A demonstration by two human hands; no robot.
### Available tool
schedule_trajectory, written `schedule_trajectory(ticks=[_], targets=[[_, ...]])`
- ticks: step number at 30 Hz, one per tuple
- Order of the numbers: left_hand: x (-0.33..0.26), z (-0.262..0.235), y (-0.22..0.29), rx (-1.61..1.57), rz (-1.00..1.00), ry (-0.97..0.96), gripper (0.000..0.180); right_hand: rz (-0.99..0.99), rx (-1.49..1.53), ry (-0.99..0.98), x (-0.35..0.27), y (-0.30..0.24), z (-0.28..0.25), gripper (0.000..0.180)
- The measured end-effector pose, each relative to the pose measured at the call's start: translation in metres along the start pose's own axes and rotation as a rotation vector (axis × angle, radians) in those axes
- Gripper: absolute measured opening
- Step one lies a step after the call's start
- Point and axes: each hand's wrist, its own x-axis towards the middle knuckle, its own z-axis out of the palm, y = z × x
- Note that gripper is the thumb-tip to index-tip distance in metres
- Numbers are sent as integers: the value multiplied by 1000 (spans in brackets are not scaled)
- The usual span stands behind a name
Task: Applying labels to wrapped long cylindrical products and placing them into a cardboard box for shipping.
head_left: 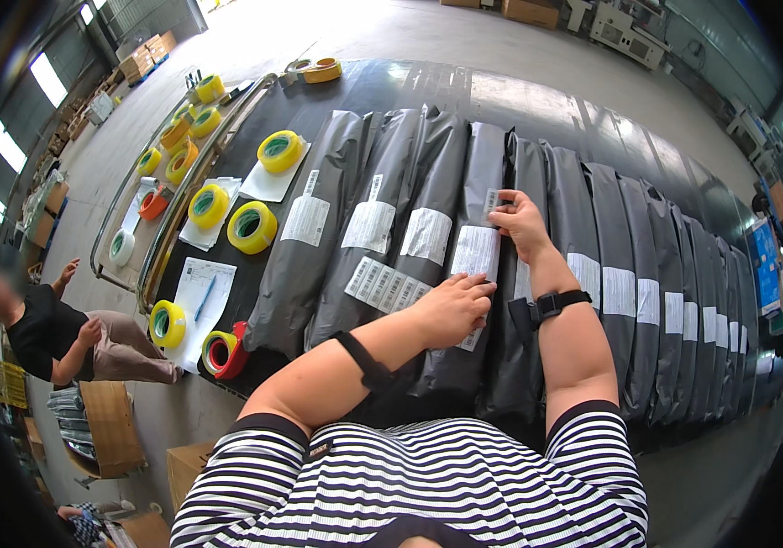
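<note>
A row of grey plastic mailing bags [409,173] lies across the black table, most with a white label on them. My right hand [524,226] pinches a small barcode sticker [491,203] against one bag, just above that bag's white shipping label [475,248]. Lower on the same bag rests my left hand [453,310], its fingers stretched out over the lower edge of that label. Beside my left wrist, a sheet of barcode stickers [384,285] spreads over two neighbouring bags. Small barcode stickers also show above the labels on two bags to the left.
Yellow rolls of tape [252,227], a red roll [224,351] and a paper with a blue pen [204,300] sit at the table's left end. A metal-framed cart [140,274] holds more tape. A person [53,320] stands at far left, near a cardboard box [111,429].
</note>
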Motion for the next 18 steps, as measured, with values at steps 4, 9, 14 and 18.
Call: schedule_trajectory(ticks=[4, 9, 14, 18], targets=[[-7, 12, 2, -22, -58, -34, 25, 34, -64, 37, 4, 10, 5, 54], [-8, 10, -3, -44, -44, -9, 23, 21, 65, 35, 5, 22, 3, 52], [-8, 7, -3, -55, -60, -35, 23, 10, 99, 54, 5, 22, 7, 50], [-8, 7, -4, -66, -46, -25, 22, -15, 78, 78, 7, 28, 9, 49]])
